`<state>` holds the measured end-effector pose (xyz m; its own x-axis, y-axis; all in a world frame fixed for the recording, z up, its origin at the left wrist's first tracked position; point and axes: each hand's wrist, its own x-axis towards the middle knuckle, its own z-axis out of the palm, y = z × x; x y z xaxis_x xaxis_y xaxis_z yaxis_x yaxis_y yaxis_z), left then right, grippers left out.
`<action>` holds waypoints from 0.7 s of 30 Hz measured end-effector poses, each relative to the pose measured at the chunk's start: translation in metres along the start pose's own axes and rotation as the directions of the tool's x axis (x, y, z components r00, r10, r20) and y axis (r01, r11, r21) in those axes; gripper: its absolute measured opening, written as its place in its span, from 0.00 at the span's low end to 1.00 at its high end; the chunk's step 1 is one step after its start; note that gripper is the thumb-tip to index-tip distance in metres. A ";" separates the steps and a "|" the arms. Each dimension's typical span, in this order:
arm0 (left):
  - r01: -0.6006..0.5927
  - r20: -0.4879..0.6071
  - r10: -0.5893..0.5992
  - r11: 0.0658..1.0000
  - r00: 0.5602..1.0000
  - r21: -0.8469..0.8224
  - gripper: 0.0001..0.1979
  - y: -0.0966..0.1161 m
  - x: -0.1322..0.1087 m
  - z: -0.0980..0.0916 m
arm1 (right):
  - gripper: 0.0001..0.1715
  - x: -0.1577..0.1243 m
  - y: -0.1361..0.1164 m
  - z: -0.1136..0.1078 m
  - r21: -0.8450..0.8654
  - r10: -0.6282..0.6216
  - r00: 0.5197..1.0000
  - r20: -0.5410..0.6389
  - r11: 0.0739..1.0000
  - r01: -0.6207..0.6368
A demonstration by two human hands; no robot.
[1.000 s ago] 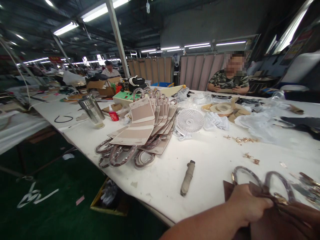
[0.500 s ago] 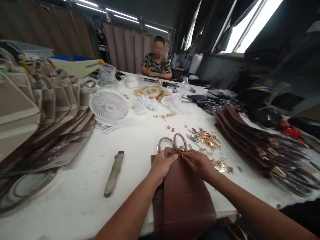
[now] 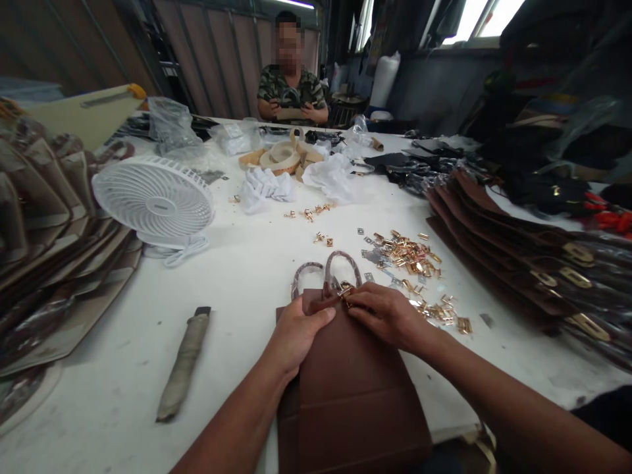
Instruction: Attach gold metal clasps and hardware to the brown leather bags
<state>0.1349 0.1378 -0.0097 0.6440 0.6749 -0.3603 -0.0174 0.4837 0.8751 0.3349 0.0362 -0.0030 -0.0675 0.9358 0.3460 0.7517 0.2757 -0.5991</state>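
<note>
A brown leather bag point(image 3: 351, 388) lies flat on the white table point(image 3: 257, 263) in front of me, its two wrapped handles point(image 3: 326, 273) pointing away. My left hand point(image 3: 295, 334) grips the bag's top edge, thumb on the strap. My right hand point(image 3: 385, 315) pinches the small gold clasp point(image 3: 344, 290) at the strap's end. Loose gold metal fittings point(image 3: 411, 258) lie scattered just right of my hands.
A grey wrapped tool point(image 3: 184, 363) lies to the left. A white fan point(image 3: 153, 201) and a stack of beige bags point(image 3: 44, 250) are further left. Brown bags point(image 3: 518, 257) are stacked at right. Tape rolls point(image 3: 281, 155), white cloths and a seated person point(image 3: 291, 85) are at the far end.
The view swung right from the beige bags to the brown bag. My right hand has come in to the clasp, and both hands now sit closer on the bag's top edge.
</note>
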 end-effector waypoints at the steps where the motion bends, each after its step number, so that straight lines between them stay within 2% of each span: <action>1: 0.006 -0.002 -0.006 1.000 1.000 0.003 0.28 0.000 0.000 0.000 | 0.13 0.000 0.001 -0.001 -0.009 -0.009 1.000 0.018 1.000 0.009; 4: 0.030 -0.009 -0.030 1.000 1.000 -0.009 0.28 0.001 0.000 0.002 | 0.13 0.001 0.004 -0.003 -0.010 -0.040 0.998 0.057 0.999 0.040; 9: 0.045 0.020 -0.044 0.997 0.999 -0.055 0.29 0.002 0.002 0.004 | 0.13 0.002 0.010 -0.004 0.030 -0.090 0.995 0.031 0.996 0.089; 21: 0.065 0.012 -0.065 0.995 0.998 -0.071 0.27 0.003 0.001 0.005 | 0.15 0.008 0.016 -0.012 0.041 -0.135 0.985 0.112 0.991 0.131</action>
<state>0.1399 0.1374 -0.0056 0.6525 0.6358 -0.4123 -0.0298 0.5652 0.8244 0.3544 0.0458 -0.0014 -0.2412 0.9086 0.3410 0.7089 0.4049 -0.5775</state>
